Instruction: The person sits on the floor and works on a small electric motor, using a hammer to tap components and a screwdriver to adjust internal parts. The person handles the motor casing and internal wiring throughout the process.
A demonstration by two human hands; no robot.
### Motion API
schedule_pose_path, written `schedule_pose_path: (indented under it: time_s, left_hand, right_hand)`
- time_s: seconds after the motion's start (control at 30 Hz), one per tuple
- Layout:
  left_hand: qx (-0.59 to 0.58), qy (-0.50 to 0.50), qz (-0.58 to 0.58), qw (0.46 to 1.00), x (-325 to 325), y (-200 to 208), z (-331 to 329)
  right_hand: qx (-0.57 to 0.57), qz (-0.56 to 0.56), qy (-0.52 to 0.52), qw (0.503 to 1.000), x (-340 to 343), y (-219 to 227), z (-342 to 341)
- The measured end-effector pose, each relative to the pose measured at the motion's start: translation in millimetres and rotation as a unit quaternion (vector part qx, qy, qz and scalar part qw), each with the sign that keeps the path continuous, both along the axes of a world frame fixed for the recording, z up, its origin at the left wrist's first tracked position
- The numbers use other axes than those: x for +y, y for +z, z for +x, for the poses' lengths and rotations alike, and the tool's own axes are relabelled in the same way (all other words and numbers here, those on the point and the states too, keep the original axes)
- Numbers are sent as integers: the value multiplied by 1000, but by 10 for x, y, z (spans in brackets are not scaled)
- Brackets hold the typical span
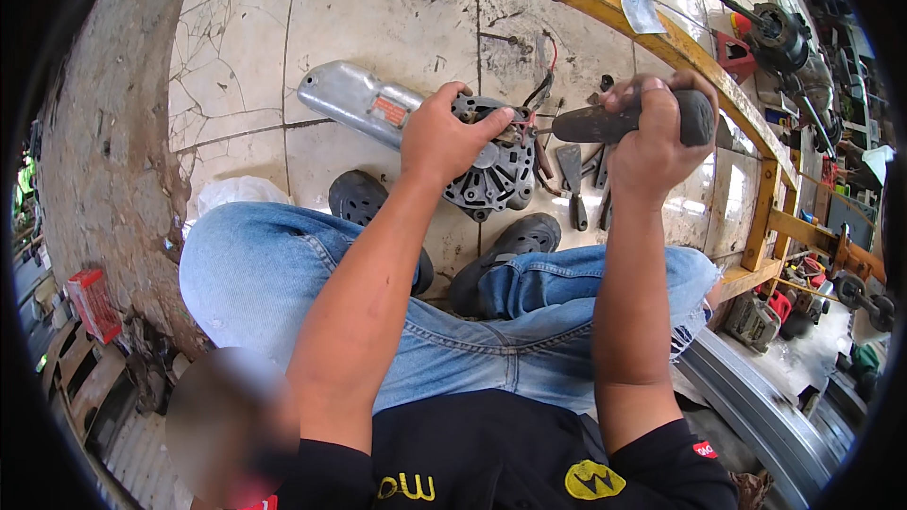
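My left hand (442,140) holds the upper edge of a round, slotted metal motor (484,175), thumb and fingers bent over its rim. What lies under the palm is hidden. A long silver metal housing (351,99) with a red label extends left from beside that hand. Raised to the right, my right hand (652,137) grips a dark, thick, tapered club-like tool (590,125), its narrower end pointing left toward the motor. Thin wires (540,90), one of them red, rise at the motor's upper right.
A scraper (570,168) and other hand tools lie on the tiled floor (378,9) right of the motor. A yellow metal frame (661,33) arches along the right. My shoes (529,236) are close below the motor. Metal channels (746,397) lie at lower right.
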State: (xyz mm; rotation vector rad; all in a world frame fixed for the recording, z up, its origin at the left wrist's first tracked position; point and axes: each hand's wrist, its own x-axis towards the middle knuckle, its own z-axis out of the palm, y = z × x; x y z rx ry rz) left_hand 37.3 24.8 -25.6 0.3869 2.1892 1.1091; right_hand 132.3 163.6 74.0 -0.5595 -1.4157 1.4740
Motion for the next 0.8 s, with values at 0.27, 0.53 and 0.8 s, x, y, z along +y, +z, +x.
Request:
schedule_pose_path:
  time_s: [0.27,0.53,0.8]
  left_hand:
    - [-12,16,4,1000,-4,30,16]
    - [11,28,16,999,10,-84,44]
    - [39,26,14,999,-1,-96,45]
  right_hand:
    - [-79,91,-176,977,-280,-42,-71]
    - [-109,47,-282,952,-93,-3,-104]
    - [-99,20,-297,949,-21,-15,-45]
